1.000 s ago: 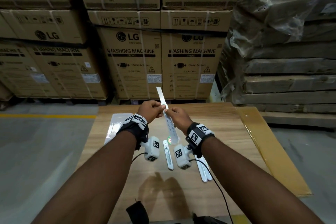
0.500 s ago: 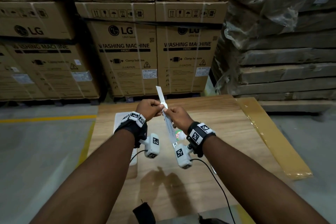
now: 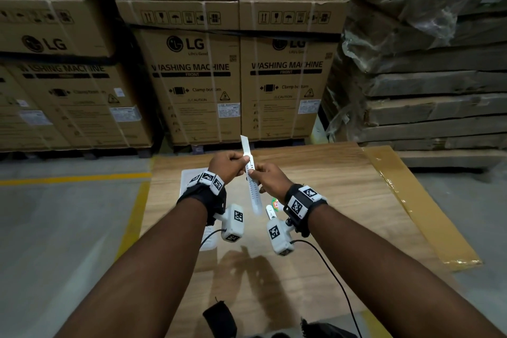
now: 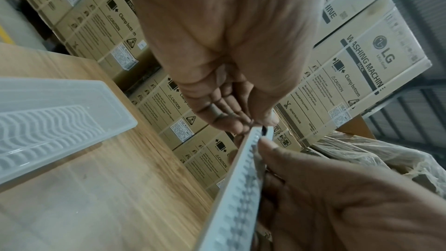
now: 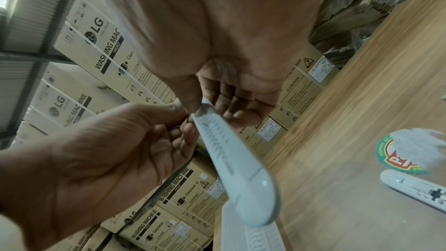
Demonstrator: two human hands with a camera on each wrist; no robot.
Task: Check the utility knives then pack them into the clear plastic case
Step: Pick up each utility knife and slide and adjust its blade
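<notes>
A white utility knife (image 3: 253, 195) is held up above the wooden table (image 3: 343, 200), its blade (image 3: 245, 143) slid out and pointing away from me. My left hand (image 3: 242, 158) pinches it near the blade end. My right hand (image 3: 251, 173) grips the ribbed handle just below. The left wrist view shows the knife (image 4: 241, 188) with the left fingertips (image 4: 241, 121) at its tip. The right hand (image 5: 200, 106) pinches the same knife (image 5: 229, 150) in the right wrist view. The clear plastic case (image 3: 189, 175) lies open on the table under my left wrist, with its ribbed floor (image 4: 48, 121) bare.
Another white knife (image 3: 271, 212) lies on the table by a round sticker (image 3: 275, 203), partly hidden by my right wrist. Stacked cardboard boxes (image 3: 192, 77) stand behind the table and wrapped pallets (image 3: 425, 63) to the right. A brown taped strip (image 3: 411, 200) runs along the table's right edge.
Both hands still hold the knife up with the blade out. The view has shifted, so my right arm now hides the knives seen on the table earlier.
</notes>
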